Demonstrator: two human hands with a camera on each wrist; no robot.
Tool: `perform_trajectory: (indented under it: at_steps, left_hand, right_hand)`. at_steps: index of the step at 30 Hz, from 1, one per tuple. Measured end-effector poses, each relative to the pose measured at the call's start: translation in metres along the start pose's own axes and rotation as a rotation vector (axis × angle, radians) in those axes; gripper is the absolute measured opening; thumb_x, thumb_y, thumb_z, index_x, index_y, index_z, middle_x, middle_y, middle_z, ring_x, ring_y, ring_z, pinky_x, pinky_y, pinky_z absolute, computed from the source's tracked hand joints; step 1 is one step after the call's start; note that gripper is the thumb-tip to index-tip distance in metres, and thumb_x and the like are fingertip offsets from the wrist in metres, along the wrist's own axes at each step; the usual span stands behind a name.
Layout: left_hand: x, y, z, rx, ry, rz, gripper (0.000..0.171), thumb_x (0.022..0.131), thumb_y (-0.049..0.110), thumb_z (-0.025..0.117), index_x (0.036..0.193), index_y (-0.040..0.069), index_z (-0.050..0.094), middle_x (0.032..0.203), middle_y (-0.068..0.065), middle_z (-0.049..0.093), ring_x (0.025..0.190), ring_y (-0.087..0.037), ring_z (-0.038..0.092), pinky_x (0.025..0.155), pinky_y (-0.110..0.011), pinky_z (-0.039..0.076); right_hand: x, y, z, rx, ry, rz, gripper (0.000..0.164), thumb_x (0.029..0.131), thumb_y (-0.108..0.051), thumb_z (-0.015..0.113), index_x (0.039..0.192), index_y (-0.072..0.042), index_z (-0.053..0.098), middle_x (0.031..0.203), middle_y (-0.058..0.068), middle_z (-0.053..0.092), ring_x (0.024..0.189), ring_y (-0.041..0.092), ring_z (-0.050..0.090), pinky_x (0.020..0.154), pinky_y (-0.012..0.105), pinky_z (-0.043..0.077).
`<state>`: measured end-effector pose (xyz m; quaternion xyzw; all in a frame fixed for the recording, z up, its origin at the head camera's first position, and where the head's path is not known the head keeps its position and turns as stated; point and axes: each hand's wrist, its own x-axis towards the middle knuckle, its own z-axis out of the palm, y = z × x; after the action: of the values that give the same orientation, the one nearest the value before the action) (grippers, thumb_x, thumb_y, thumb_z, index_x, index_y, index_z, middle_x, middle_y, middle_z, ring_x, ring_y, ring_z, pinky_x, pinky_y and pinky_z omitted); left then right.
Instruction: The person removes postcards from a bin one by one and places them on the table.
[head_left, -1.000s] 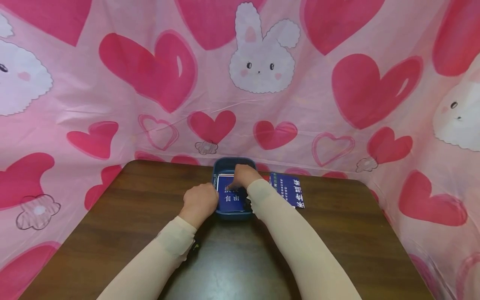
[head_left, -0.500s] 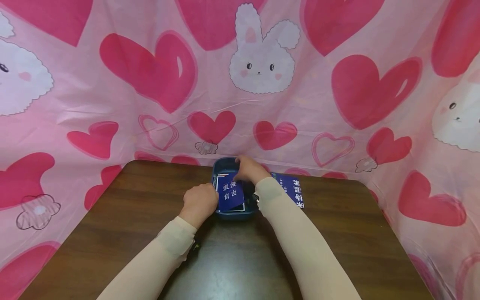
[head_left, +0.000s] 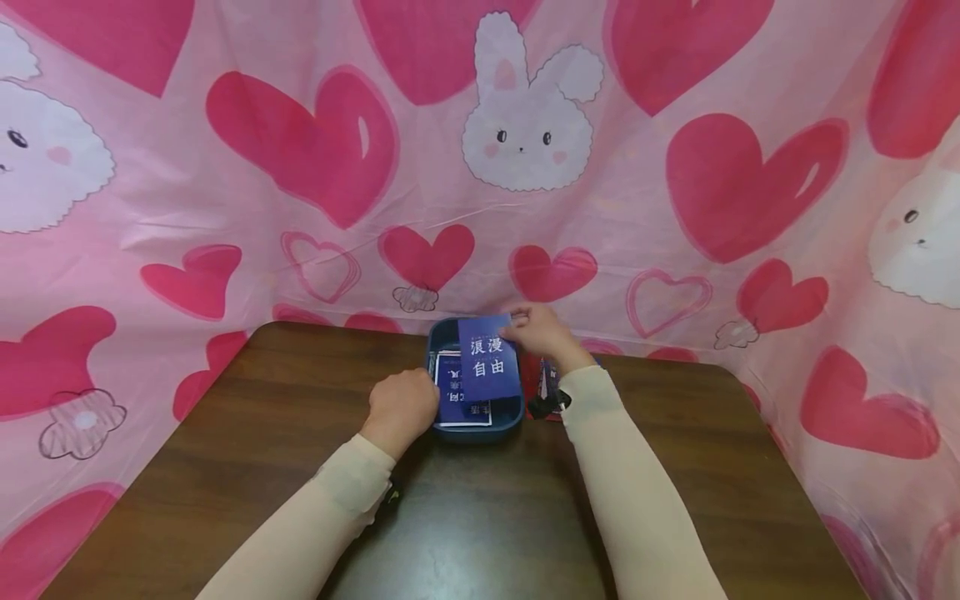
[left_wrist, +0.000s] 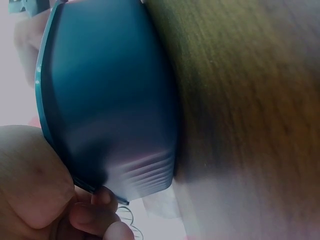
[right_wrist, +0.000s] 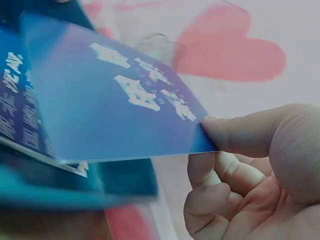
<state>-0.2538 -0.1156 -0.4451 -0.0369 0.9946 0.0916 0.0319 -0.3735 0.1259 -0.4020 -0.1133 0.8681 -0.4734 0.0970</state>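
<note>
My right hand (head_left: 547, 335) pinches a blue card (head_left: 491, 367) with white characters by its upper right corner. In the right wrist view, thumb and curled fingers hold that corner of the card (right_wrist: 110, 105). The card is tilted above a blue plastic box (head_left: 468, 436), covering part of it. Inside the box lies a stack of cards (head_left: 452, 412), a dark blue one with white writing on top. My left hand (head_left: 402, 408) grips the box's left rim; in the left wrist view, its fingers (left_wrist: 87, 216) curl round the rim near a corner.
Right of the box, red and blue cards (head_left: 531, 385) lie on the brown wooden table (head_left: 465, 517), partly hidden by my right hand and wrist. A pink curtain (head_left: 427, 183) with hearts and rabbits hangs close behind the table.
My right hand has lifted the blue card off the stack, moving it up and to the right. Another card beneath has come into view. My left hand stays on the box's rim.
</note>
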Motion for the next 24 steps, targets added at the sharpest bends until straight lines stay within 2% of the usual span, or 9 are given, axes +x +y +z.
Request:
perform_trajectory:
  at_steps: [5,11,16,20,24]
  left_hand:
    - [0.000,0.001,0.002,0.014,0.013,-0.001,0.034,0.107,0.033,0.070,0.117,0.001,0.079,0.092,-0.015,0.078,0.071,-0.031,0.068,0.067,-0.054,0.068]
    - [0.001,0.001,0.002,0.029,0.013,-0.004,0.034,0.106,0.032,0.071,0.118,0.001,0.080,0.093,-0.015,0.078,0.071,-0.031,0.068,0.067,-0.054,0.069]
    - [0.003,0.003,0.002,0.039,0.020,-0.005,0.036,0.105,0.034,0.071,0.118,0.002,0.081,0.094,-0.015,0.080,0.071,-0.032,0.069,0.068,-0.055,0.068]
    - [0.002,0.004,0.003,0.043,0.043,0.009,0.035,0.106,0.032,0.069,0.116,0.001,0.081,0.095,-0.016,0.081,0.072,-0.033,0.070,0.068,-0.056,0.068]
    - [0.002,0.005,0.002,0.024,0.042,-0.008,0.035,0.109,0.031,0.064,0.114,0.000,0.080,0.095,-0.017,0.081,0.072,-0.034,0.071,0.068,-0.056,0.068]
  right_hand:
    - [-0.015,0.018,-0.032,0.125,0.051,0.007,0.054,0.107,-0.014,0.079,0.158,-0.003,0.062,0.083,-0.007,0.057,0.081,0.014,0.065,0.078,0.028,0.062]
    - [-0.032,0.052,-0.067,0.258,0.088,0.093,0.056,0.110,-0.011,0.074,0.163,-0.006,0.055,0.091,-0.010,0.066,0.075,0.011,0.065,0.068,0.027,0.059]
    - [-0.042,0.079,-0.090,0.231,0.112,0.136,0.059,0.111,-0.017,0.073,0.166,-0.008,0.052,0.111,-0.001,0.073,0.089,0.012,0.072,0.079,0.031,0.063]
    - [-0.047,0.098,-0.107,0.208,0.112,0.136,0.063,0.112,-0.017,0.073,0.169,-0.005,0.049,0.126,0.009,0.077,0.093,0.010,0.073,0.082,0.031,0.064]
    - [-0.049,0.118,-0.121,0.198,0.104,0.153,0.062,0.113,-0.017,0.071,0.169,-0.004,0.047,0.122,0.001,0.079,0.092,0.009,0.073,0.079,0.029,0.063]
